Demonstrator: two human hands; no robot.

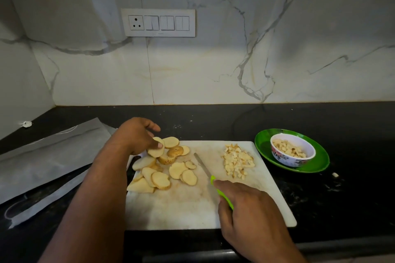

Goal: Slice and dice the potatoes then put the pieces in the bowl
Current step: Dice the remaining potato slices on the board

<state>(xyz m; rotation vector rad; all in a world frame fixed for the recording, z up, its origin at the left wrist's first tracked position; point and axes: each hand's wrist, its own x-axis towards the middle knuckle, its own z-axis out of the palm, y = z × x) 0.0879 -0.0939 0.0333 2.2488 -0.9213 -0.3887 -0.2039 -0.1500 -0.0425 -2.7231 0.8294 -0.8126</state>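
A white cutting board (183, 209) lies on the black counter. Several round potato slices (162, 175) are piled on its left part. My left hand (136, 136) pinches a small stack of slices (156, 150) at the pile's far edge. A heap of diced potato (237, 161) sits on the board's right part. My right hand (245, 205) grips the green handle of a knife (203, 165), whose blade lies flat on the board between the slices and the dice. A floral bowl (292, 151) holding diced pieces stands on a green plate (316, 164) to the right of the board.
Grey plastic sheets (49, 156) lie on the counter to the left. A stray potato piece (335, 174) rests near the plate. A marble wall with a switch panel (158, 22) rises behind the counter.
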